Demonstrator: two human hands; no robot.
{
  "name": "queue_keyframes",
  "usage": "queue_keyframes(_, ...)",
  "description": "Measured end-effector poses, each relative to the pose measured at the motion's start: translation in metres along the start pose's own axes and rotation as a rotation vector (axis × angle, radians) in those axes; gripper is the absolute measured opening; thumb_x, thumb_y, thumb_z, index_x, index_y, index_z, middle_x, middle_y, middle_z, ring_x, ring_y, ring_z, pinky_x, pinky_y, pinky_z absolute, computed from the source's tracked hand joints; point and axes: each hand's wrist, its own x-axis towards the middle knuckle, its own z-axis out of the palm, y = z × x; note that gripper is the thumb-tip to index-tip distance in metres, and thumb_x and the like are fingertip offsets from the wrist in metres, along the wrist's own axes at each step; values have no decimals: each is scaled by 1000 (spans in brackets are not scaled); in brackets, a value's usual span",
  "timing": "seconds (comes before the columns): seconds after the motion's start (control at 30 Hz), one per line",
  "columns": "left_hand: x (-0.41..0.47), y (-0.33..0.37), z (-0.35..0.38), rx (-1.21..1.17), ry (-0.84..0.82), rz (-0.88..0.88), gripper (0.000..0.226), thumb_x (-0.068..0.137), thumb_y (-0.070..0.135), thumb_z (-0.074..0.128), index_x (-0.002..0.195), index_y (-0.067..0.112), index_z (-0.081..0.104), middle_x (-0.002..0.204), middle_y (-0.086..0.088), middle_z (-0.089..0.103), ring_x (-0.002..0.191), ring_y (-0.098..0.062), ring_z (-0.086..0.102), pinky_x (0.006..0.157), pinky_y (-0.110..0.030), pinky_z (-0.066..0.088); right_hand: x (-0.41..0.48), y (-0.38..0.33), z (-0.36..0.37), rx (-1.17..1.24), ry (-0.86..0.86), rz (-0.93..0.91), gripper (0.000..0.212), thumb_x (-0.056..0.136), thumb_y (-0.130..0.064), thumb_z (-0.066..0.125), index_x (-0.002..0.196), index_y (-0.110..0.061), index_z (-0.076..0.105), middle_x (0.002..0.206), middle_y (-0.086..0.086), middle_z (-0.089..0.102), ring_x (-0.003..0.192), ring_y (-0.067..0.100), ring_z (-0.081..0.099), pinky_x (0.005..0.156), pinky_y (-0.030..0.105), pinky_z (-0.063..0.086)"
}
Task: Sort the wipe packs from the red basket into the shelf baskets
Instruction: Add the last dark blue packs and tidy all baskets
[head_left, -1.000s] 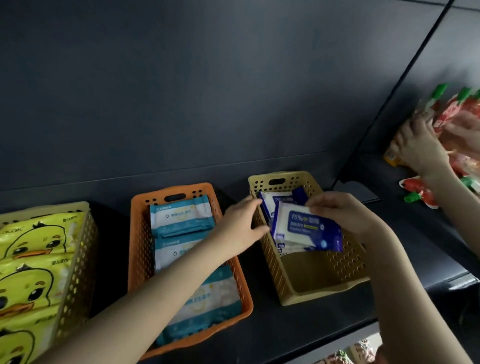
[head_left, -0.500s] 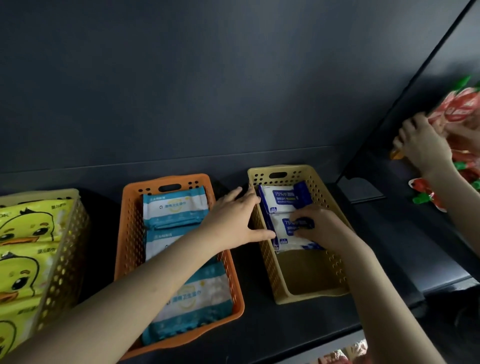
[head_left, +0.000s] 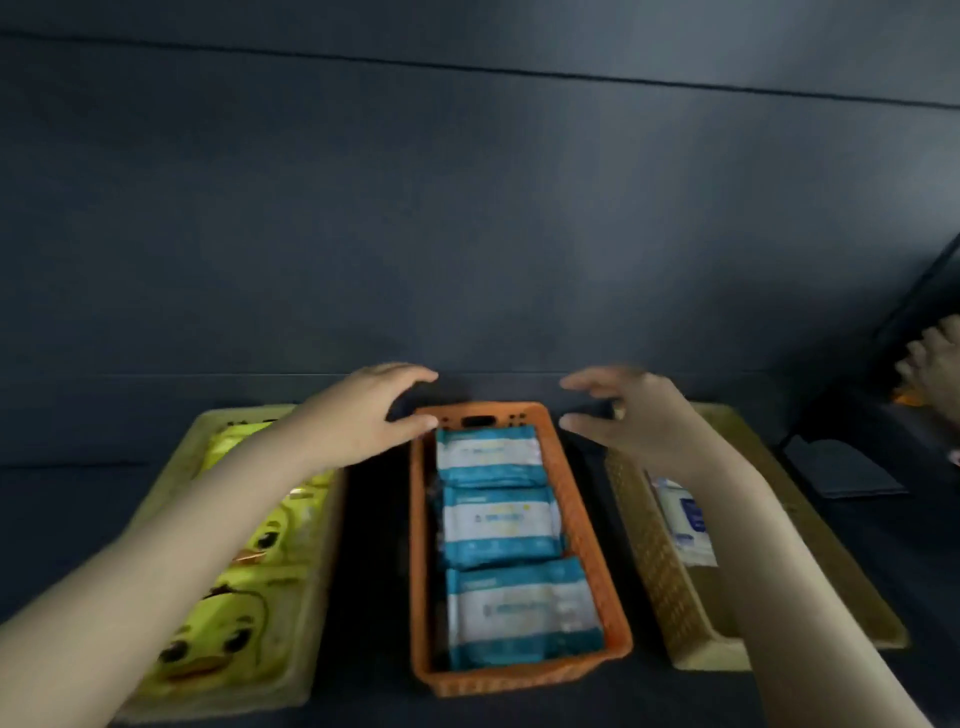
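Observation:
An orange basket (head_left: 592, 540) stands in the middle of the dark shelf, holding three teal-and-white wipe packs (head_left: 498, 525) in a row. My left hand (head_left: 358, 415) hovers at its far left corner, fingers spread and empty. My right hand (head_left: 639, 415) hovers at its far right corner, also spread and empty. To the left a pale yellow basket (head_left: 317, 597) holds yellow duck-print packs (head_left: 244, 587). On the right a tan basket (head_left: 660, 571) holds blue-and-white packs (head_left: 685, 519), partly hidden by my right forearm. The red basket is out of view.
A dark back panel (head_left: 467, 234) rises behind the baskets. Another person's hand (head_left: 935, 364) shows at the right edge over the neighbouring shelf section, beyond a dark divider (head_left: 904, 312). Narrow gaps of shelf separate the three baskets.
My right hand let go of the blue-and-white pack in the tan basket and rose empty. Both hands moved to the far corners of the orange basket, now centred in view.

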Motion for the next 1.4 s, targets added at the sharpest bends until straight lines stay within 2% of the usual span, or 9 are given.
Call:
queue_keyframes(0.07, -32, -35, -18, -12, 37, -63, 53, 88, 43, 63, 134, 18, 52, 138, 1, 54, 127, -17, 50, 108, -29, 36, 15, -37, 25, 17, -45, -89, 36, 79, -29, 76, 113, -27, 66, 106, -13, 61, 101, 3, 58, 84, 3, 37)
queue_keyframes(0.3, -124, -143, -40, -44, 19, -286, 52, 94, 39, 55, 142, 24, 43, 149, 5, 41, 137, -16, 38, 114, -29, 28, 42, -147, 137, 100, -205, -255, 41, 86, -37, 68, 124, -26, 61, 122, -11, 58, 115, 3, 52, 95, 11, 32)
queue_keyframes(0.4, -142, -172, -30, -116, -6, -360, 61, 97, 39, 48, 152, 25, 25, 159, 2, 21, 146, -18, 20, 118, -32, 15, 47, -182, 187, 91, -320, -235, 53, 91, -47, 57, 140, -32, 46, 142, -13, 43, 131, 1, 37, 105, 13, 24)
queue_keyframes(0.53, -147, -191, -5, -168, -87, -405, 67, 101, 39, 36, 154, 20, 1, 162, -1, 1, 149, -20, 2, 121, -41, 10, 56, -203, 246, -33, -456, -121, 56, 97, -52, 39, 150, -42, 21, 161, -6, 10, 148, 16, 7, 120, 39, 12)
queue_keyframes(0.7, -151, -200, 13, -225, -133, -407, 58, 104, 37, 19, 153, 24, -8, 162, -2, 4, 149, -16, -5, 119, -40, 3, 48, -198, 292, -313, -546, -36, 53, 98, -57, 15, 147, -52, -5, 158, -6, -24, 144, 21, -26, 116, 44, -14)
queue_keyframes(0.87, -149, -198, 9, -202, -187, -392, 57, 105, 35, 16, 152, 24, -15, 162, -6, -1, 148, -18, -10, 119, -38, -2, 44, -194, 299, -474, -604, -71, 53, 96, -60, 6, 142, -54, -20, 146, -6, -45, 132, 22, -45, 110, 49, -24)
queue_keyframes(1.0, -151, -203, 10, -232, -202, -382, 57, 105, 36, 15, 151, 27, -16, 162, -5, 0, 148, -15, -12, 118, -38, -3, 47, -194, 294, -478, -645, -69, 55, 95, -62, 7, 141, -53, -21, 145, -6, -46, 132, 23, -44, 110, 49, -24)
queue_keyframes(1.23, -151, -202, 10, -233, -197, -386, 57, 105, 36, 15, 152, 26, -15, 162, -7, 2, 148, -15, -11, 118, -37, -5, 56, -194, 308, -400, -403, 124, 62, 95, -64, 7, 146, -43, -22, 153, -3, -37, 138, 23, -37, 115, 52, -15)
queue_keyframes(1.4, -150, -201, 9, -221, -204, -412, 57, 104, 38, 14, 151, 27, -16, 162, -10, -1, 148, -19, -10, 118, -38, -5, 59, -192, 304, -450, -540, 144, 65, 93, -67, 6, 143, -42, -28, 151, 3, -39, 140, 29, -32, 115, 52, -15)
